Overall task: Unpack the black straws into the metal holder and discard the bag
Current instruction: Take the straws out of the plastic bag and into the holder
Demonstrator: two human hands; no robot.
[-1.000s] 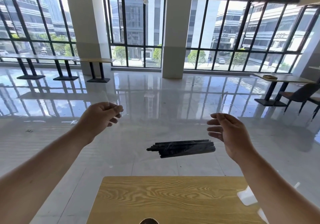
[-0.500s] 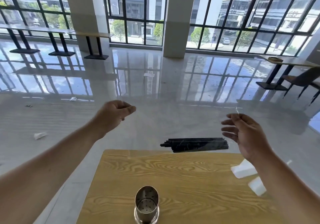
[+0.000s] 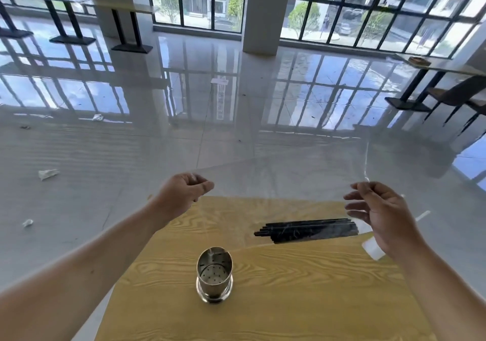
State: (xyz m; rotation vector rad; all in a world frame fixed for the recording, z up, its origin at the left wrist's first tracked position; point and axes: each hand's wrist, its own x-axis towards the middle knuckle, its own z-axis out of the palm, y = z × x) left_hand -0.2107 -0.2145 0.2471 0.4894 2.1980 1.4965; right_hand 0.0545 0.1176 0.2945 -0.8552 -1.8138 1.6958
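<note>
A clear plastic bag (image 3: 284, 182) hangs stretched between my two hands above the wooden table (image 3: 289, 301). A bundle of black straws (image 3: 307, 230) lies sideways in the bag's bottom fold. My left hand (image 3: 184, 194) pinches the bag's top left corner. At the top right edge, my right hand (image 3: 381, 214) pinches the bag with thumb and forefinger, its other fingers spread. The metal holder (image 3: 214, 275), a perforated steel cup, stands upright and empty on the table below and left of the straws.
Crumpled white paper scraps (image 3: 47, 174) lie on the glossy floor at the left, and white pieces (image 3: 373, 247) lie beside the table's right edge. A dark table and chairs (image 3: 452, 96) stand at the far right. Tall windows line the back.
The view has tilted down, bringing the table and metal holder fully into sight. Both hands still hold the bag with the straws, now over the table's far right part.
</note>
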